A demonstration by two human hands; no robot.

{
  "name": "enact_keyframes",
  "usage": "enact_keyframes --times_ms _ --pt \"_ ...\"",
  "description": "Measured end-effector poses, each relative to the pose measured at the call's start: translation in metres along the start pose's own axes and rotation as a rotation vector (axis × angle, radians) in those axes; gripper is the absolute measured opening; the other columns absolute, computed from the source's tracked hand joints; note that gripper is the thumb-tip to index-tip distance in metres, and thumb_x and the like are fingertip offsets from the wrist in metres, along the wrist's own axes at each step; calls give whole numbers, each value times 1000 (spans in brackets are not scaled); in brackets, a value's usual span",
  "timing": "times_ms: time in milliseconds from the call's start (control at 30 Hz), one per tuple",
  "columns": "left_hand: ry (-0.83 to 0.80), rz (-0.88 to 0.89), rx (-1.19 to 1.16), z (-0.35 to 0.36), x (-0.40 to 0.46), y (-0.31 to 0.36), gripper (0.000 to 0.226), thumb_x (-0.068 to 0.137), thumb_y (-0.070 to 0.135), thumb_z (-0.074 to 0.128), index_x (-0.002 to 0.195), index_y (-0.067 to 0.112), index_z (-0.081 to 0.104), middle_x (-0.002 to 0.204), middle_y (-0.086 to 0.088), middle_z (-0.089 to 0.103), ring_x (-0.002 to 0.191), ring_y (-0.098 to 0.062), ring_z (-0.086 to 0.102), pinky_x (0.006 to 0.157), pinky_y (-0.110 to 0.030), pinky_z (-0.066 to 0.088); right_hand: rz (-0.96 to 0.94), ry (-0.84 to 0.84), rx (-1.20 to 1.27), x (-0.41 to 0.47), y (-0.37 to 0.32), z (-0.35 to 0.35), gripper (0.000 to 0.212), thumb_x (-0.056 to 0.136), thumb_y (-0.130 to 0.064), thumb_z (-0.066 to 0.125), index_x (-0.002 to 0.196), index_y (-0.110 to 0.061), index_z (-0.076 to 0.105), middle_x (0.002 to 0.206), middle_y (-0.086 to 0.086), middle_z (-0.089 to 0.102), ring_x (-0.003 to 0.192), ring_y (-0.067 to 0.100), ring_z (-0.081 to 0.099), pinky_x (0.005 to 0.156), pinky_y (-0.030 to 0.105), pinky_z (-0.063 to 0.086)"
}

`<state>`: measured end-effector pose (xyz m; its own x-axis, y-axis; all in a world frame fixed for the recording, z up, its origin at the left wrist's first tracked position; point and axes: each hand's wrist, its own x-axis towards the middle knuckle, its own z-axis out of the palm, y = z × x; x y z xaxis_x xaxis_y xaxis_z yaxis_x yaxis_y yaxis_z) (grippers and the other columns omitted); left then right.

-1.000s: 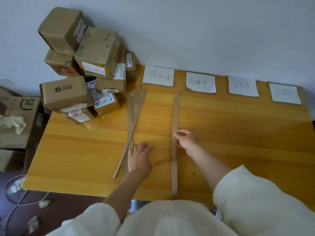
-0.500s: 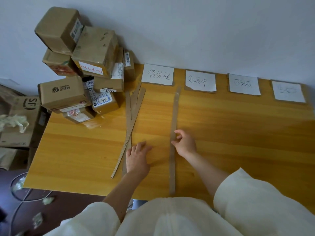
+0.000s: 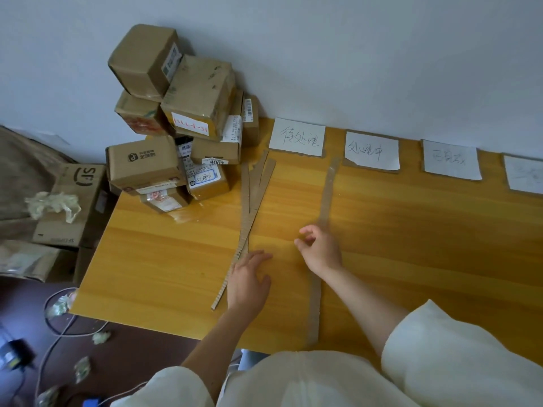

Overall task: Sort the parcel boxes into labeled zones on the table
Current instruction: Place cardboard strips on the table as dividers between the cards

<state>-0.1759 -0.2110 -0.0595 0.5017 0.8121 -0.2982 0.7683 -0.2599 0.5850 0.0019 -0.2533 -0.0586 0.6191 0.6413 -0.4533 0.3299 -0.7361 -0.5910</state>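
Note:
A pile of brown parcel boxes (image 3: 188, 113) is stacked in the table's back left corner against the wall. White paper zone labels (image 3: 297, 137) (image 3: 372, 151) (image 3: 451, 160) (image 3: 526, 175) lie along the back edge. A long cardboard strip (image 3: 326, 198) runs front to back between the first two labels. My right hand (image 3: 321, 252) lies over this strip, fingers loosely curled, gripping nothing that I can see. A bundle of cardboard strips (image 3: 254, 198) lies to the left. My left hand (image 3: 249, 279) rests flat on the table at the bundle's near end.
The wooden table (image 3: 426, 230) stands against a grey wall. Left of it, on the floor, are an SF carton (image 3: 73, 201) with crumpled plastic (image 3: 54, 202) on top, cables (image 3: 55, 324) and paper scraps.
My right hand has slid slightly left across the single strip and its fingers have curled more. My left hand has stayed by the bundle. The view has shifted.

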Motion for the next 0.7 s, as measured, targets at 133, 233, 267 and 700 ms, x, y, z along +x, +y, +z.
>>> enact_keyframes --times_ms 133,233,267,700 --pt "182 -174 -3 -13 -1 -21 49 80 19 68 128 23 56 129 0 54 116 -24 51 94 -34 41 -2 -148 54 7 -35 21 25 94 -38 60 113 -22 61 104 -9 57 95 14 58 74 23 43" --pt "122 -274 55 -18 2 -37 62 81 35 69 137 24 46 137 -1 46 123 -25 44 98 -35 36 23 -211 59 13 -58 35 29 93 -39 61 115 -21 60 103 -7 58 99 18 61 76 26 45" --pt "99 -279 70 -18 2 -41 67 80 38 69 140 25 42 140 -1 43 125 -25 41 101 -35 35 32 -214 52 16 -63 41 31 92 -40 62 115 -20 60 106 -5 60 101 19 61 77 26 45" --pt "4 -186 182 -19 15 -56 84 73 48 71 146 33 32 143 -1 28 128 -23 28 106 -33 28 162 -182 -208 25 -100 78 44 88 -50 64 96 -8 73 95 8 74 89 26 69 59 26 44"
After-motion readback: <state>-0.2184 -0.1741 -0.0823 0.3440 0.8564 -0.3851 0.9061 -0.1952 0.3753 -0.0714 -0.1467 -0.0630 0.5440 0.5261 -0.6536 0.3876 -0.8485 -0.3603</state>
